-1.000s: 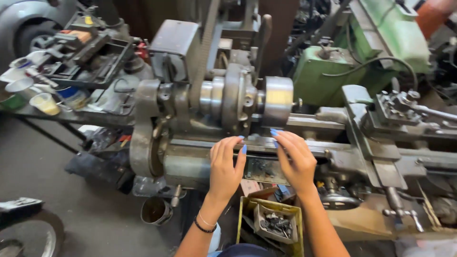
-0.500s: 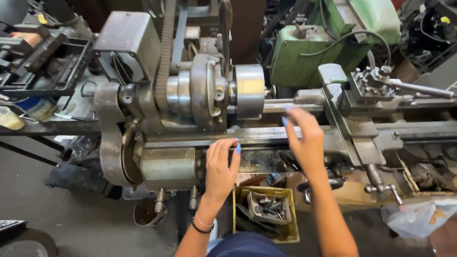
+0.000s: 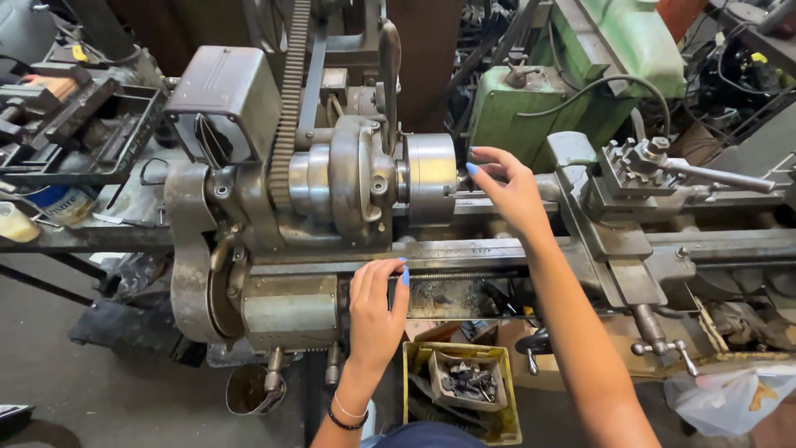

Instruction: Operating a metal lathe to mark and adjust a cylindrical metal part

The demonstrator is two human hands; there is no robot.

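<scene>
Two hands are in view: one left hand (image 3: 375,305) and one right hand (image 3: 507,189). Each shows blue-painted nails. One dark wristband (image 3: 342,420) and one thin bracelet (image 3: 348,408) sit on the left wrist.

One grey lathe (image 3: 332,216) lies under both hands. It carries one round chuck (image 3: 431,178) just left of the right hand, one toothed belt (image 3: 292,91) up and left of the left hand, and one tool post (image 3: 637,166) right of the right hand.

One yellow bin (image 3: 461,390) of metal parts sits just right of the left forearm. One green machine (image 3: 580,75) stands beyond the right hand. One plastic bag (image 3: 730,398) lies far right of the right forearm.
</scene>
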